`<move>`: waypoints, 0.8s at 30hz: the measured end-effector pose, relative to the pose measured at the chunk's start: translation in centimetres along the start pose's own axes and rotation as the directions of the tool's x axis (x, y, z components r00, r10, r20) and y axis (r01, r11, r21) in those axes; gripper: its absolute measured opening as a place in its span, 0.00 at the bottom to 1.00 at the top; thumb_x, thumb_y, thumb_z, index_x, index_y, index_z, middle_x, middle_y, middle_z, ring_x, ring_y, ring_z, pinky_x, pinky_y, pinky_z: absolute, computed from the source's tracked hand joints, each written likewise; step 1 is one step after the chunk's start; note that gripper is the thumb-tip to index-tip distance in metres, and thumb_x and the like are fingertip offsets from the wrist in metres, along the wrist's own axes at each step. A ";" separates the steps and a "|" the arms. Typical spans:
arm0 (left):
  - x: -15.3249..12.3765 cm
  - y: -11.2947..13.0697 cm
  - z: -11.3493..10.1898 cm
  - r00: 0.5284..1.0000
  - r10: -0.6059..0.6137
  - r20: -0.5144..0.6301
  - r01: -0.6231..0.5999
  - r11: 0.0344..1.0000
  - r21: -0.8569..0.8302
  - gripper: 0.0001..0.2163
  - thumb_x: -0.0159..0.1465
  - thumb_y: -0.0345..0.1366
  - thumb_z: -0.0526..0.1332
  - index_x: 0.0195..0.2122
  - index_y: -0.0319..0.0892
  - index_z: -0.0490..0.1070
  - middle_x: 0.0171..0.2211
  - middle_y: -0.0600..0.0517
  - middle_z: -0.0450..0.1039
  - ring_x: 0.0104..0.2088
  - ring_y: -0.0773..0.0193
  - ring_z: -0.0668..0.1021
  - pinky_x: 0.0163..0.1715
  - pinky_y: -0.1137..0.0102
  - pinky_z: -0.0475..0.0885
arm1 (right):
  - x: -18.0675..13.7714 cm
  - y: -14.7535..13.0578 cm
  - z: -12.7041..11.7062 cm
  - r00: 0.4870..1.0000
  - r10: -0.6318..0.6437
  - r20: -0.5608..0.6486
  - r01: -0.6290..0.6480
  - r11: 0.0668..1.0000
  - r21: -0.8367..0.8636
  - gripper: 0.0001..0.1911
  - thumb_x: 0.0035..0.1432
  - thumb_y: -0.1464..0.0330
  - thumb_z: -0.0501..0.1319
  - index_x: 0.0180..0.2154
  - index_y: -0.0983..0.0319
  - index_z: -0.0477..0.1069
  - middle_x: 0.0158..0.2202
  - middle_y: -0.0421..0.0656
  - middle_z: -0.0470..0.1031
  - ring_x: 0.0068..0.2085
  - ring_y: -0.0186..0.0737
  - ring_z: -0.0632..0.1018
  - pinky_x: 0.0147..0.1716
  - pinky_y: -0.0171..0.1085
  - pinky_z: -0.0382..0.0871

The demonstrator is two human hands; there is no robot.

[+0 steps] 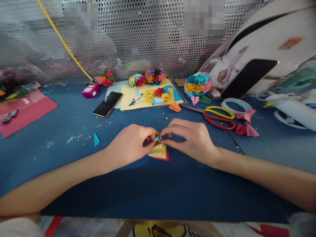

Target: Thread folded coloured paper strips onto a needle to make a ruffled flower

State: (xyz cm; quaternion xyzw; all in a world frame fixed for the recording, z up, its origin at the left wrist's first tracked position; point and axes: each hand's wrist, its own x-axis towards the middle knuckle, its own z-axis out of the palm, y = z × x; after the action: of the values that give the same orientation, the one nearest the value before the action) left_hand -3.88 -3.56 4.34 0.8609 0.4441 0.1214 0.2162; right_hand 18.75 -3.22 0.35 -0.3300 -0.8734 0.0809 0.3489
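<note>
The left hand and right hand meet just in from the worktop's near edge, around its middle. Their fingertips pinch a folded paper from either side: yellow, with a red layer underneath and a small blue fold at the top. The fingers of both hands are curved, not spread, and partly hide the paper.

Left of the hands lies a teal triangle, among scattered paper scraps. Right of them, a thin dark strip lies on the blue worktop. Farther right are scissors with red and yellow handles, their blades pointing left. Pink-and-red paper bows lie beside the handles, and a tape roll sits just behind them.

Toward the far edge, a phone lies partly on a yellow card holding paper pieces and two pens. An orange paper fold sits just off the card's right corner. Paper rosettes line up behind the card, with a larger one to their right. A magenta box and pinwheel sit farther left, and a pink sheet lies at the left edge. Perforated metal mesh rises behind the worktop, and a white bag leans in the far right corner.
</note>
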 end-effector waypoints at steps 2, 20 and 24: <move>0.0 0.0 0.0 1.000 -0.002 -0.002 0.002 1.000 -0.009 0.04 0.62 0.28 0.63 0.31 0.41 0.77 0.24 0.55 0.76 0.23 0.69 0.74 0.25 0.74 0.63 | 0.0 -0.1 0.0 1.000 -0.005 0.005 0.005 1.000 -0.005 0.07 0.67 0.63 0.64 0.40 0.60 0.78 0.33 0.42 0.78 0.34 0.35 0.78 0.32 0.32 0.66; 0.3 0.1 0.0 0.998 0.065 0.014 -0.064 0.997 -0.034 0.07 0.65 0.25 0.61 0.32 0.41 0.75 0.28 0.55 0.76 0.27 0.69 0.74 0.29 0.73 0.62 | 0.6 -0.5 -0.1 0.979 0.153 0.136 -0.155 0.988 0.005 0.06 0.57 0.75 0.65 0.31 0.59 0.75 0.29 0.36 0.74 0.32 0.32 0.75 0.28 0.32 0.57; 0.2 0.1 0.0 0.995 0.096 0.025 -0.097 0.995 0.017 0.07 0.66 0.24 0.60 0.33 0.40 0.75 0.30 0.54 0.77 0.28 0.67 0.74 0.30 0.72 0.62 | 0.7 -0.6 -0.2 0.976 0.160 0.146 -0.162 0.987 -0.002 0.06 0.57 0.76 0.64 0.31 0.59 0.74 0.30 0.36 0.74 0.30 0.32 0.74 0.27 0.33 0.55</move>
State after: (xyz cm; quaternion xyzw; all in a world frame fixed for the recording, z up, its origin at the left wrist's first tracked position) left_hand -3.70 -3.39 4.40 0.8848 0.4005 0.1173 0.2074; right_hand 18.21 -3.26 1.12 -0.3911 -0.8665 0.1373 0.2782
